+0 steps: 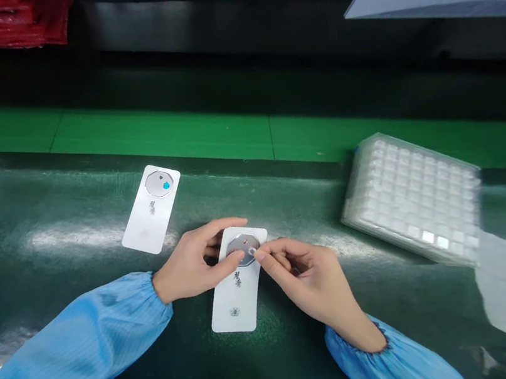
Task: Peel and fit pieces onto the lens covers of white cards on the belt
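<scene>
Green bench mat (73, 292), and the left hand (192, 267) is pinching a thin, light silver disc (243, 243) on a stiff white card (234, 303), right hand (314, 281) closed on its edge: rim-only handling, that!

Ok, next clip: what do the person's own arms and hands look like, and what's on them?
Both arms are covered by loose light-blue smock sleeves, the left sleeve and the right sleeve, each gathered into an elasticated cuff at the wrist. The left hand and right hand are bare: no gloves, rings or watch show.
</scene>
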Demonstrator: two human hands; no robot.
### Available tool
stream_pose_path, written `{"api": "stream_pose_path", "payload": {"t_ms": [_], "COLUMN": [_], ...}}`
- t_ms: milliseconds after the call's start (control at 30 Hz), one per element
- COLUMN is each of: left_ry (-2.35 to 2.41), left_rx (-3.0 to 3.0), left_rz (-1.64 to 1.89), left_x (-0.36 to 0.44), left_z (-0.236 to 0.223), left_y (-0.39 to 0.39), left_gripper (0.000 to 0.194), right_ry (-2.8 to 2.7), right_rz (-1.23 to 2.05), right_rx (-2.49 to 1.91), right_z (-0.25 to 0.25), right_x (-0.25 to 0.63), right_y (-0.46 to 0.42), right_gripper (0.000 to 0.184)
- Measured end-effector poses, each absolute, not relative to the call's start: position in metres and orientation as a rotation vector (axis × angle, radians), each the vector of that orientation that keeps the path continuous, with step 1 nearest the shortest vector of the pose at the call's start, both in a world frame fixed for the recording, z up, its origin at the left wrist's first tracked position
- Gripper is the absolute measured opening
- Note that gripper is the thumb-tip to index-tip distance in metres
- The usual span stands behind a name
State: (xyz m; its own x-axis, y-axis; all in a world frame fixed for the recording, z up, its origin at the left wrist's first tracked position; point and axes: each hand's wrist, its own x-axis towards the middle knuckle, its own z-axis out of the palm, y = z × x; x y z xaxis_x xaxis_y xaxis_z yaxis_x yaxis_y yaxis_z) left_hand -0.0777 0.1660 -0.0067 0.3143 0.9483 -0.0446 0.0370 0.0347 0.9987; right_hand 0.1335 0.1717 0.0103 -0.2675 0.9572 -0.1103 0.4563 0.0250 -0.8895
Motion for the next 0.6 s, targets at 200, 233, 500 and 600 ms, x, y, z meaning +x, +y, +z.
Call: {"api": "stream_pose_path", "payload": {"t_ms": [200, 233, 500, 600], "left_ry": [1.011, 1.008, 0.993, 0.991], "left_rx": [1.333, 1.328, 1.299, 1.29], "left_rz": [0.921, 0.921, 0.92, 0.93], "left_x": [-0.0782, -0.0784, -0.0792, -0.0789], "left_z": [-0.0077, -0.0078, -0.0086, -0.0076], "left_y": [0.1657, 0.1657, 0.1655, 0.1651], "left_gripper": [0.047, 0.047, 0.043, 0.043], "right_ry": [-1.741, -1.734, -1.708, -1.708], "right_rz": [1.193, 1.19, 1.17, 1.154], "right_rx": [-1.454, -1.459, -1.469, -1.479], "right_z": [0.01, 0.0097, 0.0099, 0.0091], "right_x": [0.1326, 0.1324, 0.1312, 0.1313], "right_y": [0.1711, 0.171, 0.1706, 0.1701], "right_gripper": [0.029, 0.029, 0.031, 0.031]}}
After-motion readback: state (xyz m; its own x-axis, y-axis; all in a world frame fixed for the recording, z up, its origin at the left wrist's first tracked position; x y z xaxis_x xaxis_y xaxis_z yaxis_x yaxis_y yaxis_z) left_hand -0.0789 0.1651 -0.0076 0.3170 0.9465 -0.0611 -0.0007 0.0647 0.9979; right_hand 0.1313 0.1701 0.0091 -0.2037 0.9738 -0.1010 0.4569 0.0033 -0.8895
